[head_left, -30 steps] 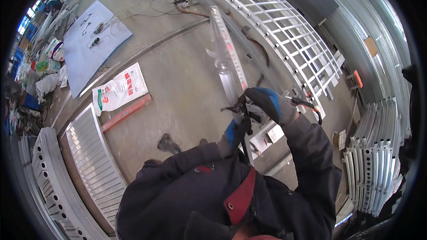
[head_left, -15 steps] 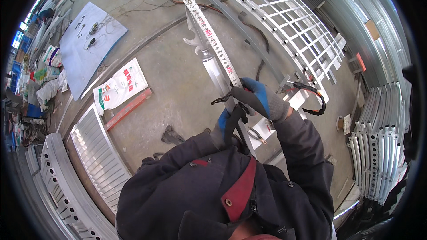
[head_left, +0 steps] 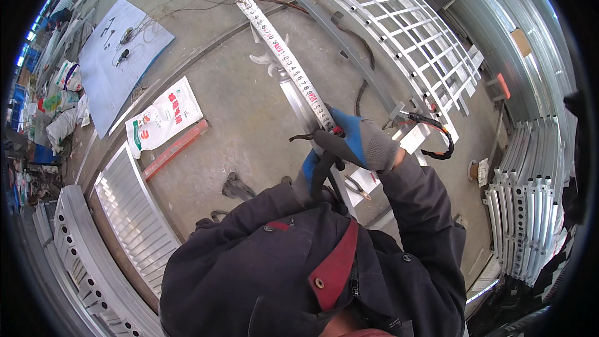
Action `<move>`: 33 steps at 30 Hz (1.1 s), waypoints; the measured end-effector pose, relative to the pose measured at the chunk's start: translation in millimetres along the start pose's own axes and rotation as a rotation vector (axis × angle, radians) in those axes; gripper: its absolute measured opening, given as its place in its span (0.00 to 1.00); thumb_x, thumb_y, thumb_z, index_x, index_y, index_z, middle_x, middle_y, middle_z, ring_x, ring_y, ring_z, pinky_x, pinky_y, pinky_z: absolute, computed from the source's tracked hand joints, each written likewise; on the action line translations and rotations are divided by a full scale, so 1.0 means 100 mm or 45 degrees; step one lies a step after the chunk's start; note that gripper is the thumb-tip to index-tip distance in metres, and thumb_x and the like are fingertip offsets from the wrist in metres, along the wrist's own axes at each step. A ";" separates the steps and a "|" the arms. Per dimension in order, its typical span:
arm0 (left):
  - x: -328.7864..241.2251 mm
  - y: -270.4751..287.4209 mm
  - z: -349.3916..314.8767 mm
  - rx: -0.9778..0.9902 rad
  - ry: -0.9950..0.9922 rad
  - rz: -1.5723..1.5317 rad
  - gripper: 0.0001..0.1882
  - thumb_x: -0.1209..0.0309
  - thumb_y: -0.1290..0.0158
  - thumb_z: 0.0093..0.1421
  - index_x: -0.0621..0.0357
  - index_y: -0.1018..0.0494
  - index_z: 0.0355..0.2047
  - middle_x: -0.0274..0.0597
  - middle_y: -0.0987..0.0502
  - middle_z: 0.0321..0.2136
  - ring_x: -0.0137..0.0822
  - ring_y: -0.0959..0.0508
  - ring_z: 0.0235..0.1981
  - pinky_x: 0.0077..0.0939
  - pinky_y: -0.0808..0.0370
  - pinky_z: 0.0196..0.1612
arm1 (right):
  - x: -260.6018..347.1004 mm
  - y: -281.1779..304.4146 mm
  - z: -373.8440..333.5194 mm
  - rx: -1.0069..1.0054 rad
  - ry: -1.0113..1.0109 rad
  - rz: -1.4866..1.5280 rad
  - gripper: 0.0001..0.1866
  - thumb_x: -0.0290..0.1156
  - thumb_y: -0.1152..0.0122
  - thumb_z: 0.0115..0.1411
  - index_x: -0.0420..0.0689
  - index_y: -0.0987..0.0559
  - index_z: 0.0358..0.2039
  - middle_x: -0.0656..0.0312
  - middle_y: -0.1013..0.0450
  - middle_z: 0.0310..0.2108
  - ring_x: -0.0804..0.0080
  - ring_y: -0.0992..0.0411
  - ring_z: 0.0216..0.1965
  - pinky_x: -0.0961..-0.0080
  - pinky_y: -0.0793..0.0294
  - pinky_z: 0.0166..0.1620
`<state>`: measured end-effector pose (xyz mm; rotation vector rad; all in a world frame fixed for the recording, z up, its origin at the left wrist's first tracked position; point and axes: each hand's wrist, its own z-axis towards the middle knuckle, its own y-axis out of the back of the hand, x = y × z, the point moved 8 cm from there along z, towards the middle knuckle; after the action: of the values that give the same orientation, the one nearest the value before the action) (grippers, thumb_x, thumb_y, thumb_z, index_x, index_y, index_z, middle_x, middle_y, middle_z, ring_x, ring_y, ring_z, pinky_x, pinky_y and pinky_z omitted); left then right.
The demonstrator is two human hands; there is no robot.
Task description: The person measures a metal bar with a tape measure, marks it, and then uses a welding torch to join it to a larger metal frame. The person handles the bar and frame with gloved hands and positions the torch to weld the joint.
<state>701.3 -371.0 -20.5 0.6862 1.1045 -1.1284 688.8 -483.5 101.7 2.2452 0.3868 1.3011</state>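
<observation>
Both my hands wear grey gloves with blue backs, close together in front of my chest. My right hand point(head_left: 355, 140) is closed round the near end of an extended tape measure point(head_left: 290, 65), where a bit of red shows. The white blade runs away from me to the upper left. Beneath and beside it lies a silver metal bar point(head_left: 298, 101) with a hooked, spear-like far end. My left hand point(head_left: 317, 171) is closed round the bar just below my right. A dark strap point(head_left: 301, 137) sticks out beside the gloves. Pliers point(head_left: 357, 187) rest on a pale metal piece nearby.
A white lattice frame point(head_left: 399, 22) stands beyond a grey beam point(head_left: 331, 34) at upper right. Cables point(head_left: 368, 56) trail over the floor. Leftward lie a white printed sack point(head_left: 165, 115), a red bar point(head_left: 175, 150), a slatted panel point(head_left: 137, 212) and a blue-white sheet point(head_left: 118, 56). Metal railings point(head_left: 524, 212) are stacked right.
The tape blade's far end has swung left, and the blade now lies more over the bar's tip. My right hand has shifted slightly toward me. The whole view has moved a little.
</observation>
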 end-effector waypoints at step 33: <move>0.40 1.28 0.18 -0.582 0.541 -1.405 0.20 0.56 0.46 0.70 0.60 0.26 0.51 0.47 0.23 0.43 0.49 0.21 0.46 0.58 0.25 0.57 | -1.76 -1.16 -1.20 0.184 -0.308 0.245 0.39 0.52 0.31 0.62 0.44 0.29 0.67 0.46 0.20 0.52 0.61 0.20 0.53 0.65 0.22 0.54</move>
<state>829.6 -359.3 -63.1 -0.1304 2.1474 -1.5695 498.4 -437.4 -41.3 2.5795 0.1853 1.1039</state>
